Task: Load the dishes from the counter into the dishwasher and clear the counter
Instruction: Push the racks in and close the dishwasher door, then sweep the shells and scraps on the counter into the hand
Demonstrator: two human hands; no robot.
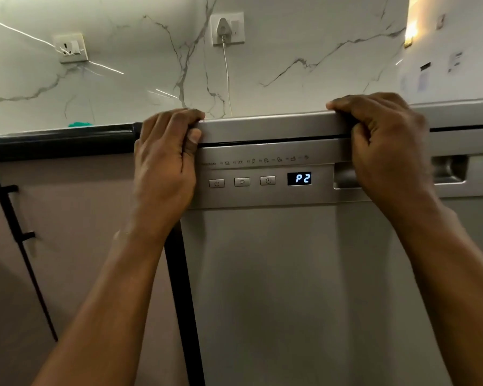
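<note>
Marble-patterned wall (290,51), pale with grey veins, filled the upper part of what we saw, and below it stood the steel-grey dishwasher (290,274), its door closed and its front taking up the middle and right of the view. To its left ran a mauve cabinet front (81,218) with a thin black bar handle (20,238), and above that the dark edge of the counter (59,137). We saw no dishes from this low angle; only a small green thing (80,124) showed on the counter's far side, and we could not tell what it was.

Our left hand (165,162) gripped the dishwasher's top left corner, fingers curled over the top edge and thumb pressed against the front just above the dark seam. Our right hand (385,146) held the top edge further right, fingers hooked over it, the heel of the hand covering part of the recessed door handle (346,178).

Between the hands lay the control panel (262,174): three small buttons (242,181) in a row, then a lit display (299,178) reading P2. On the wall above, a white plug (223,29) sat in a socket with its cord (227,76) hanging down behind the dishwasher, and a second socket (70,48) was fixed well to the left.
</note>
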